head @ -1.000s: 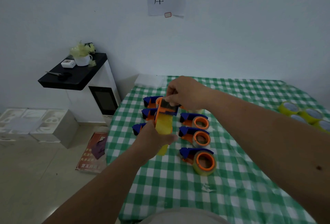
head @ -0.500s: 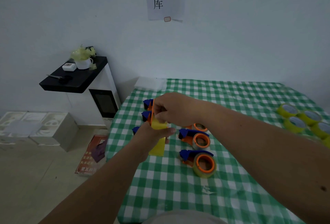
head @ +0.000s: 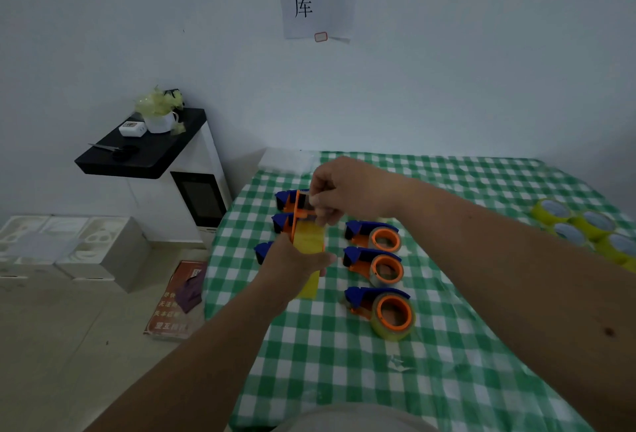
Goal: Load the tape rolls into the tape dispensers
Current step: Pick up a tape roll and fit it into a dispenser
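My left hand (head: 296, 264) grips an orange tape dispenser with a yellow tape roll (head: 308, 242) on it, held upright above the table. My right hand (head: 344, 191) pinches the tape end at the dispenser's top, by the cutter (head: 303, 203). Three loaded blue-and-orange dispensers lie in a column to the right: far (head: 373, 235), middle (head: 375, 264), near (head: 382, 309). More blue dispensers (head: 285, 199) lie partly hidden behind my hands. Loose yellow tape rolls (head: 585, 225) sit at the table's right edge.
The table wears a green-and-white checked cloth (head: 344, 380). A small scrap (head: 399, 363) lies near the front. To the left stand a black-topped cabinet (head: 144, 156) and white foam boxes (head: 69, 246) on the floor, plus a red booklet (head: 179, 301).
My right hand dipped onto the dispenser half a second ago, then rose again to its top, with the tape end pinched. The left hand keeps its hold on the roll.
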